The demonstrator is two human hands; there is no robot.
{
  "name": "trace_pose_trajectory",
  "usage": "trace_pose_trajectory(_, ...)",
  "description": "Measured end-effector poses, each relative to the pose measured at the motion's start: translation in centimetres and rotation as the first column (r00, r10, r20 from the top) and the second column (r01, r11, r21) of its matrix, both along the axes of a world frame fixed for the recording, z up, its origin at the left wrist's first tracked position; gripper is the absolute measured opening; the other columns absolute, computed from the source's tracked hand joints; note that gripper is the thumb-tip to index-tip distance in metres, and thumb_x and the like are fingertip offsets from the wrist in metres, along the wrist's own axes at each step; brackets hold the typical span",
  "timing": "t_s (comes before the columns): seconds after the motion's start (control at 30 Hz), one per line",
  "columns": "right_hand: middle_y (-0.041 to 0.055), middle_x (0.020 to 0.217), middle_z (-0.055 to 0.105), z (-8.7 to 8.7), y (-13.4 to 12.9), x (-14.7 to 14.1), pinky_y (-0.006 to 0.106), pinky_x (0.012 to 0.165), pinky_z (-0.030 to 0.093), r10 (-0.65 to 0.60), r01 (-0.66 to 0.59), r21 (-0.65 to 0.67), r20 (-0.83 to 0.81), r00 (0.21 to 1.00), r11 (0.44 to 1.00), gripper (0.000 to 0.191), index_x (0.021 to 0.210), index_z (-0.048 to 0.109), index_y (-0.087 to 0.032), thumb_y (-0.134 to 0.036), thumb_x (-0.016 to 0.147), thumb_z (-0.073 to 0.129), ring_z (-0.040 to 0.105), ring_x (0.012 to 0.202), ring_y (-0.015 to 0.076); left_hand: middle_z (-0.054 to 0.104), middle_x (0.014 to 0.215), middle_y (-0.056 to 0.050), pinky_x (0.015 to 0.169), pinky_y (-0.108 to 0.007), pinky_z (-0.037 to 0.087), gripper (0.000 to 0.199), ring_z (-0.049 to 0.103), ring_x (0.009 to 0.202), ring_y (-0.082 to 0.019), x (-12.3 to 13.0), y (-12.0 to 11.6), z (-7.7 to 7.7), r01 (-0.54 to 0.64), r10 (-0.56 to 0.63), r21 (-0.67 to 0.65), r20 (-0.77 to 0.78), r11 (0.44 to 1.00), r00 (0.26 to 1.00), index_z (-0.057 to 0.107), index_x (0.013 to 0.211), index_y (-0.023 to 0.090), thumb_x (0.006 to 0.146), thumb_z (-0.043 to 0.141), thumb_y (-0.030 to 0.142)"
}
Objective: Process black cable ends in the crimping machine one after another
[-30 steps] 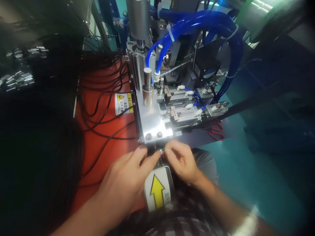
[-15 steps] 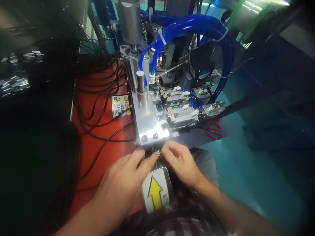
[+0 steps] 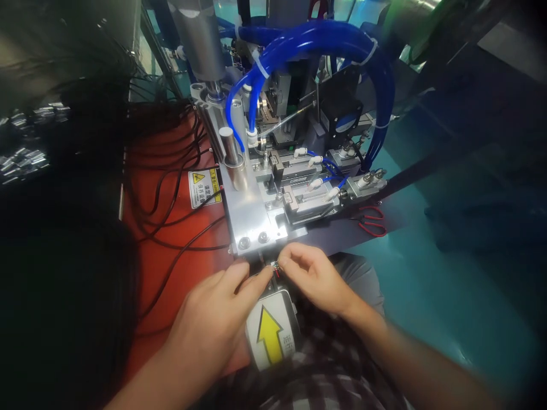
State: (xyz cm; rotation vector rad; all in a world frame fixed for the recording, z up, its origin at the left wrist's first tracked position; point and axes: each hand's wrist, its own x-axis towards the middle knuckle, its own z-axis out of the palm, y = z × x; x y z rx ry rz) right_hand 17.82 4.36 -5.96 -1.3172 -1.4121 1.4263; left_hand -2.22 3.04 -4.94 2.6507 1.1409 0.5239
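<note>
Fine wires [image 3: 276, 269] lie between the right hand [image 3: 315, 278], pinching them, and the half-curled left hand [image 3: 217, 300], its grip unclear.

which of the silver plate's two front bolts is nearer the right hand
The bolt on the picture's right; the other bolt sits farther left, nearer the red surface.

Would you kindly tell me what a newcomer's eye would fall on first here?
Probably the thick blue tubes arching over the metal machine, then the yellow arrow on the white plate at bottom centre. Between them, the left hand and right hand come together around tiny coloured wires.
</note>
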Motion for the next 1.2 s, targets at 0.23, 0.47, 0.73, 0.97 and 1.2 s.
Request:
trace_pose_trajectory(0.23, -0.0005, 0.067, 0.051, 0.3, -0.8, 0.3, 0.025, 0.059, 0.038, -0.056, 0.045, -0.128, -0.083, 0.995, 0.991, 0.019, 0.073, 0.055, -0.016, -0.028, 0.087, 0.052, 0.047, 0.063, 0.0124, 0.051, 0.09, -0.006, 0.059, -0.026, 0.04, 0.045, 0.052, 0.072, -0.017, -0.1, -0.1, 0.0, 0.0, 0.001, -0.042, 0.018, 0.999, 1.0, 0.052, 0.13, 0.018, 0.086, 0.042, 0.012)
trace_pose_trajectory(0.47, -0.0042, 0.06, 0.044, 0.2, -1.8, -0.8, 0.024, 0.052, 0.032, -0.221, 0.205, -0.161, -0.092, 0.971, 0.966, 0.015, 0.071, 0.055, -0.016, -0.026, 0.08, 0.059, 0.037, 0.055, 0.0097, 0.052, 0.09, -0.006, 0.06, -0.027, 0.041, 0.048, 0.053, 0.073, -0.018, -0.1, -0.1, 0.1, 0.004, -0.002, -0.066, 0.028, 0.998, 1.0, 0.052, 0.13, 0.017, 0.083, 0.045, 0.013)
trace_pose_trajectory(0.73, -0.0048, 0.06, 0.044, 0.4, -1.5, -1.0, 0.023, 0.051, 0.033, -0.236, 0.22, -0.158, -0.091, 0.968, 0.963, 0.014, 0.071, 0.054, -0.016, -0.025, 0.08, 0.06, 0.037, 0.054, 0.0088, 0.053, 0.091, -0.007, 0.059, -0.028, 0.041, 0.05, 0.052, 0.072, -0.019, 0.0, -0.1, 0.2, 0.001, 0.001, -0.06, 0.027, 0.998, 1.0, 0.053, 0.128, 0.016, 0.079, 0.046, 0.013)
trace_pose_trajectory(0.97, -0.0046, 0.06, 0.044, 0.5, -1.7, -1.0, 0.022, 0.051, 0.034, -0.238, 0.228, -0.12, -0.075, 0.968, 0.966, 0.013, 0.072, 0.055, -0.016, -0.024, 0.081, 0.058, 0.038, 0.054, 0.0088, 0.053, 0.092, -0.008, 0.057, -0.028, 0.042, 0.05, 0.053, 0.071, -0.019, 0.0, 0.0, 0.0, 0.008, -0.006, -0.045, 0.039, 0.999, 0.999, 0.053, 0.129, 0.017, 0.079, 0.045, 0.015)
trace_pose_trajectory(1.2, -0.0045, 0.061, 0.044, 0.7, -1.2, -0.4, 0.022, 0.048, 0.031, -0.261, 0.254, -0.111, -0.06, 0.963, 0.961, 0.015, 0.072, 0.054, -0.016, -0.028, 0.081, 0.058, 0.036, 0.053, 0.0082, 0.054, 0.095, -0.008, 0.058, -0.027, 0.042, 0.05, 0.053, 0.072, -0.018, -0.1, 0.1, 0.0, 0.029, -0.028, -0.033, 0.038, 0.999, 0.999, 0.053, 0.129, 0.016, 0.079, 0.047, 0.015)
